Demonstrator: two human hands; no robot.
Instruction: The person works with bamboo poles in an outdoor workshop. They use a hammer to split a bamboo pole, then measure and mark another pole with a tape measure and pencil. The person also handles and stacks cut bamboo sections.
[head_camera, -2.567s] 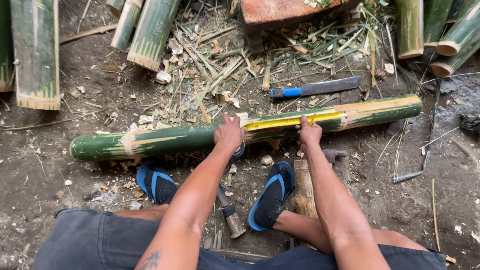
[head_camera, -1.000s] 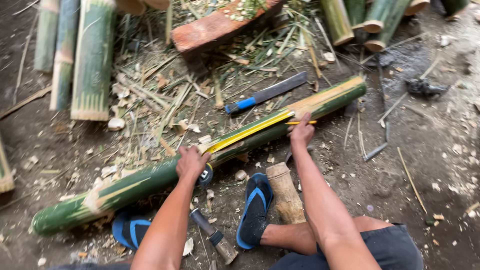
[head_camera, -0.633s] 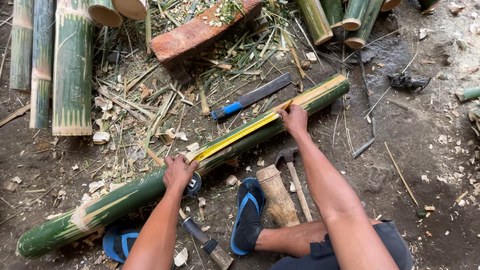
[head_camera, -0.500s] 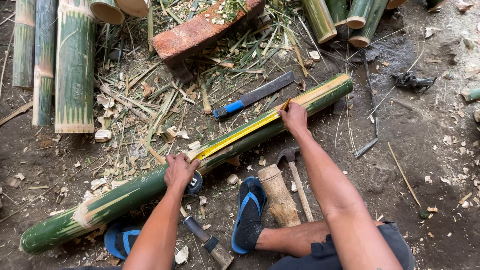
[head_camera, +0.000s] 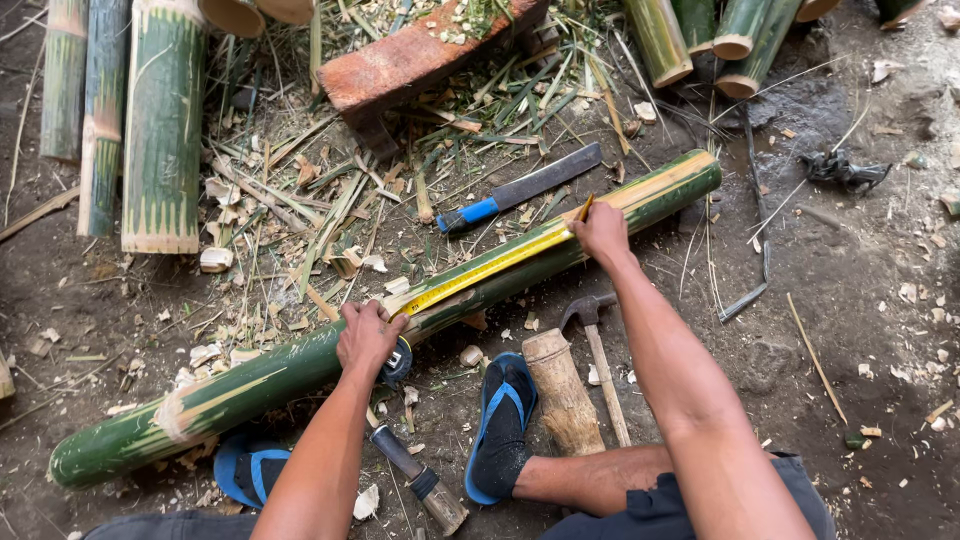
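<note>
Head view, looking down at dirt ground where a person is sitting and working on a long green bamboo pole (head_camera: 300, 365). The pole is lying diagonally, its low end at the far left and its cut end rising toward the upper right.

Starting at the left, upright-cut bamboo sections (head_camera: 160, 130) are lying side by side, well apart from the pole, with splinters and chips scattered beside them.

Moving right, the left hand (head_camera: 368, 338) is pressing down on top of the pole near its middle, fingers curled closed over the case of a yellow tape measure (head_camera: 490, 268). The tape is running along the top of the pole, up toward the right.

Above it, a blue-handled blade (head_camera: 520, 187) is lying on the litter, just beyond the pole. Below the pole, a foot in a blue sandal (head_camera: 500, 425) is resting beside a short wooden log (head_camera: 562, 392) and a hammer (head_camera: 598, 345).

Further right, the right hand (head_camera: 602, 232) is resting on the pole at the tape's far end, fingers pinched shut around a pencil (head_camera: 584, 208) whose tip is touching the bamboo.
</note>
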